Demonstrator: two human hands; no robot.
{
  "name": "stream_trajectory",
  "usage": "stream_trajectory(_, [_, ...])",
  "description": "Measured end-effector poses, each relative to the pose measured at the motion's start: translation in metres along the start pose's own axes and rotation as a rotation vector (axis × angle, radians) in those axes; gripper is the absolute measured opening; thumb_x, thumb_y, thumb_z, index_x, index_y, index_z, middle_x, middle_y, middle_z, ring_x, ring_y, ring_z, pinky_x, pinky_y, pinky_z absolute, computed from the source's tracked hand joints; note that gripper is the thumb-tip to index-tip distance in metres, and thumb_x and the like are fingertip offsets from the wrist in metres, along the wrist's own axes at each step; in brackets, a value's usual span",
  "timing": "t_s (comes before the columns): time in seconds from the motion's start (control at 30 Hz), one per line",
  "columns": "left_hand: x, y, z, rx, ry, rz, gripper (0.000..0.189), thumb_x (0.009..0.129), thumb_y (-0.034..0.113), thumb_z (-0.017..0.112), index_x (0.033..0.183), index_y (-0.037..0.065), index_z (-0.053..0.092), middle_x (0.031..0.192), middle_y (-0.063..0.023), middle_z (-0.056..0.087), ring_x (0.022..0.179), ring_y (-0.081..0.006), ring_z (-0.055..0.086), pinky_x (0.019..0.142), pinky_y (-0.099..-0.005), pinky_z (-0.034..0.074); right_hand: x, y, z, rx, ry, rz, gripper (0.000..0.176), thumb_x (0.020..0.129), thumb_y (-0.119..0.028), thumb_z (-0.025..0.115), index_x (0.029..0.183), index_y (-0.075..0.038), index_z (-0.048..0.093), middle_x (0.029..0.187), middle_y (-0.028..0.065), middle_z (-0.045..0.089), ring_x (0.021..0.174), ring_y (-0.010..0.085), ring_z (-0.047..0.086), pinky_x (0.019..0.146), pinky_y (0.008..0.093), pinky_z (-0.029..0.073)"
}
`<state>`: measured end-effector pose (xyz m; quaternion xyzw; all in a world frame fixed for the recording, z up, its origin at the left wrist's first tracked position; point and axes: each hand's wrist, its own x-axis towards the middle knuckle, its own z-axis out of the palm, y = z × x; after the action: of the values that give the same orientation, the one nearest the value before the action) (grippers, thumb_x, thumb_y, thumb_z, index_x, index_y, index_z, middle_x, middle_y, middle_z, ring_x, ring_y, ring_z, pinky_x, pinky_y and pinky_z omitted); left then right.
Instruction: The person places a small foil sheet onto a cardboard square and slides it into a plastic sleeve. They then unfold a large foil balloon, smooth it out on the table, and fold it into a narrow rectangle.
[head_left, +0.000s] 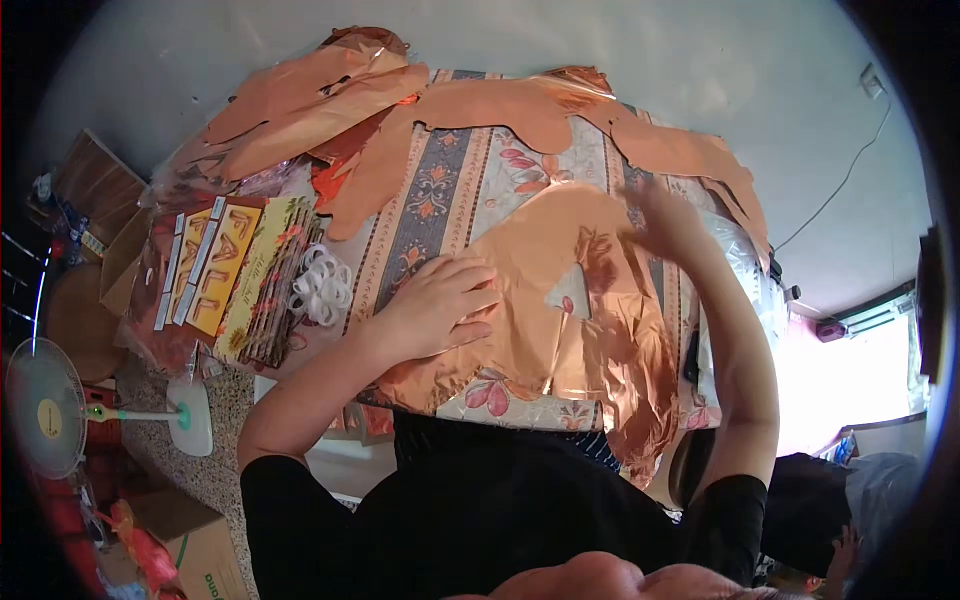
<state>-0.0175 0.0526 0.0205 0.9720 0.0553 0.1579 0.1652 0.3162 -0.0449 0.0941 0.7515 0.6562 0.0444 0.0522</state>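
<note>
A flat copper foil letter balloon [520,240] with a triangular hole lies in front of me, its crumpled end drooping over the table's near edge. My left hand [440,305] rests on the left part of this balloon, fingers stretched out and flat. Near the balloon's upper right edge is my right hand [665,220], smeared by motion, so its fingers cannot be made out. Another flat copper foil balloon [495,105] stretches along the far side, with more copper foil [310,95] piled at the far left.
Yellow FALL letter packs [220,270], a stack of printed cards [268,285] and white ribbon loops [322,285] lie left on the patterned tablecloth [435,185]. A fan [48,410] stands at left, a cardboard box [185,545] below. Another person's hand [847,548] shows lower right.
</note>
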Motion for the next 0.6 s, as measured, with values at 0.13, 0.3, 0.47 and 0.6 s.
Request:
stream_trajectory(0.13, [0.003, -0.006, 0.0, -0.054, 0.015, 0.017, 0.044, 0.082, 0.029, 0.072, 0.119, 0.007, 0.062, 0.133, -0.0125, 0.054, 0.127, -0.0312, 0.047, 0.107, -0.0433, 0.036, 0.1, -0.032, 0.014, 0.272, 0.44, -0.105, 0.042, 0.086, -0.027, 0.065, 0.124, -0.011, 0.058, 0.12, 0.0131, 0.057, 0.101, 0.0326, 0.062, 0.083, 0.0437, 0.052])
stream_trajectory(0.3, [0.0, -0.011, 0.008, -0.087, 0.065, 0.041, 0.044, 0.081, 0.028, 0.072, 0.118, 0.006, 0.062, 0.132, -0.0128, 0.055, 0.127, -0.0314, 0.047, 0.107, -0.044, 0.036, 0.189, -0.081, 0.071, 0.164, 0.514, -0.011, 0.045, 0.087, -0.041, 0.061, 0.118, -0.008, 0.062, 0.125, 0.0113, 0.057, 0.109, 0.0307, 0.06, 0.09, 0.0438, 0.05])
stream_trajectory(0.47, [0.001, -0.009, 0.006, -0.085, 0.039, 0.016, 0.04, 0.084, 0.028, 0.071, 0.117, 0.007, 0.062, 0.135, -0.012, 0.053, 0.128, -0.0307, 0.045, 0.108, -0.0441, 0.034, 0.207, -0.082, 0.055, 0.239, 0.18, 0.129, 0.054, 0.086, -0.051, 0.059, 0.111, -0.004, 0.066, 0.122, 0.0144, 0.061, 0.119, 0.0301, 0.054, 0.099, 0.0437, 0.046])
stream_trajectory(0.6, [0.002, -0.01, 0.008, -0.097, 0.048, 0.006, 0.041, 0.085, 0.029, 0.07, 0.118, 0.007, 0.061, 0.134, -0.0118, 0.053, 0.13, -0.0302, 0.044, 0.109, -0.0441, 0.033, 0.218, -0.005, 0.077, 0.084, 0.612, 0.359, 0.061, 0.087, -0.052, 0.056, 0.126, -0.005, 0.059, 0.134, 0.0157, 0.055, 0.132, 0.0347, 0.044, 0.108, 0.0523, 0.034])
